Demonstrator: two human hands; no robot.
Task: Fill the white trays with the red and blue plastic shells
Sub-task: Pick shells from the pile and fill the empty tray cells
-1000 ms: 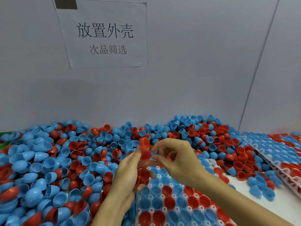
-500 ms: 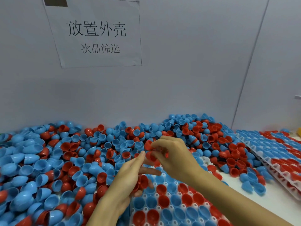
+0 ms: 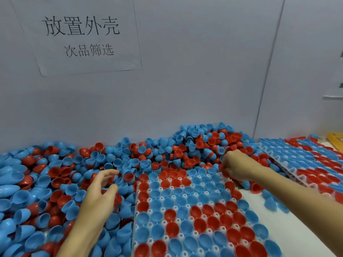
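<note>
A grey wall [image 3: 185, 89] with one paper sign [image 3: 79, 36] stands behind a white table [image 3: 289, 230]. On the table lies the near tray [image 3: 193, 236], its cups almost all filled with shells, red and blue. A second tray [image 3: 300, 160], also full, lies to the right. I count two trays; the shells are too many to count.

The right hand [image 3: 239, 167] is at the far right corner of the near tray, its fingers curled on red shells, though what exactly they pinch I cannot tell. The left hand [image 3: 100, 193] hovers with spread fingers over the loose pile [image 3: 74, 173] left of the tray.

I judge the filling step is nearly finished. Next, each hand must pick shells and seat them in the last free cups.
</note>
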